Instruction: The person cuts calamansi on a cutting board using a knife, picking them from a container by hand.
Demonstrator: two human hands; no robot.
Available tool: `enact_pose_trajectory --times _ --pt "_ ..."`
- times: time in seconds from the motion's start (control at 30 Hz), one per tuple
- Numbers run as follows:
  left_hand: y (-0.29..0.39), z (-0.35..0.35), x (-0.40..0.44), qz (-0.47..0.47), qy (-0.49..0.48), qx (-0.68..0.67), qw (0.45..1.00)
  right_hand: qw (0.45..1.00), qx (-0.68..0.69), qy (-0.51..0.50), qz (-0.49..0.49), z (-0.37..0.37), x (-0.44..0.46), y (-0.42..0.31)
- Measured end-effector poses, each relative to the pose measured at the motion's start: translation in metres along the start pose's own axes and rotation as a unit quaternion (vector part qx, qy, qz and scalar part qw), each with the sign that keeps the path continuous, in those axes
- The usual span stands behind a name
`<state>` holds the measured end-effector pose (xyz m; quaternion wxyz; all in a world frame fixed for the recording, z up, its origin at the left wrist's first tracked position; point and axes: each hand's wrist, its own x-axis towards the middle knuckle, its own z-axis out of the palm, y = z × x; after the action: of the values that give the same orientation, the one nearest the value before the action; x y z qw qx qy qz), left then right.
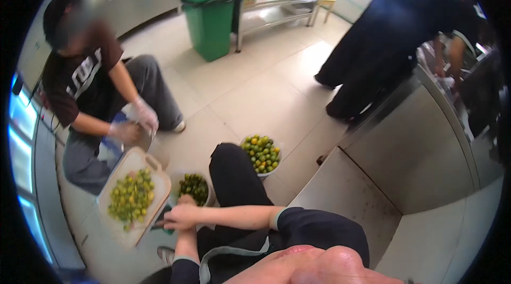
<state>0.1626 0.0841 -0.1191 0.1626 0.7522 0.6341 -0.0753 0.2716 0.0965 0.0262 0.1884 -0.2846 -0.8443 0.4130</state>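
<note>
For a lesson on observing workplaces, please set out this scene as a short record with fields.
Board: pale, bearing yellow-green fruit
Right hand: beside the board; grip too blurred to tell
Left hand: partly hidden behind the right, beside the near tub
Near tub: dark green fruit
Far tub: green and orange-yellow fruit
Co-worker: seated, wearing gloves
Second person: bent over, at right
Bin: green, in the background
</note>
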Motion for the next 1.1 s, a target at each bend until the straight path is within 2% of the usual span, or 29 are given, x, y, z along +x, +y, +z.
enact_pose_trajectory --times 0.13,0.17,0.2,0.27,0.33,0.37,0.47,0.57,0.6,0.67,0.73,0.8,0.93,1.1 --pt "0.002 -0.019 -0.012 -0.006 0.031 -0.051 0.998 0.998 -0.045 -0.021 0.041 -0.001 0.001 -0.003" --pt "0.003 -0.027 -0.013 -0.01 0.041 -0.073 0.996 0.99 -0.122 0.058 -0.049 0.007 0.0 0.009" --pt "0.005 -0.032 -0.021 -0.021 0.05 -0.101 0.993 0.984 -0.139 0.082 -0.075 0.006 -0.002 0.007" --pt "0.003 -0.046 -0.046 -0.051 0.073 -0.167 0.982 0.99 -0.019 0.105 -0.094 0.016 0.001 0.015" --pt "-0.006 -0.058 -0.084 -0.102 0.084 -0.242 0.961 0.998 -0.034 0.05 -0.005 0.004 -0.003 -0.012" --pt "-0.013 -0.061 -0.11 -0.142 0.083 -0.283 0.945 0.997 -0.043 0.05 -0.032 0.013 0.0 -0.009" --pt "-0.048 -0.057 -0.182 -0.234 0.118 -0.385 0.885 0.998 -0.066 0.01 -0.021 0.029 0.008 -0.019" --pt "-0.063 -0.091 -0.222 -0.309 0.191 -0.343 0.866 0.996 -0.093 -0.01 -0.006 0.039 0.017 -0.019" --pt "-0.082 -0.081 -0.228 -0.306 0.234 -0.389 0.837 0.995 -0.1 -0.019 0.014 0.04 0.021 -0.02" --pt "-0.097 -0.1 -0.234 -0.323 0.294 -0.382 0.814 0.987 -0.116 -0.075 0.085 0.028 0.029 -0.036" --pt "-0.112 -0.118 -0.232 -0.312 0.357 -0.405 0.782 0.982 -0.138 -0.077 0.099 0.026 0.034 -0.043" --pt "-0.126 -0.132 -0.225 -0.35 0.392 -0.332 0.783 0.986 -0.139 -0.035 0.087 0.027 0.04 -0.042" --pt "-0.155 -0.133 -0.195 -0.324 0.449 -0.33 0.765 0.981 -0.183 0.002 0.057 0.029 0.047 -0.036" --pt "-0.168 -0.1 -0.154 -0.255 0.535 -0.275 0.757 0.991 -0.123 0.027 0.032 0.036 0.046 -0.037"
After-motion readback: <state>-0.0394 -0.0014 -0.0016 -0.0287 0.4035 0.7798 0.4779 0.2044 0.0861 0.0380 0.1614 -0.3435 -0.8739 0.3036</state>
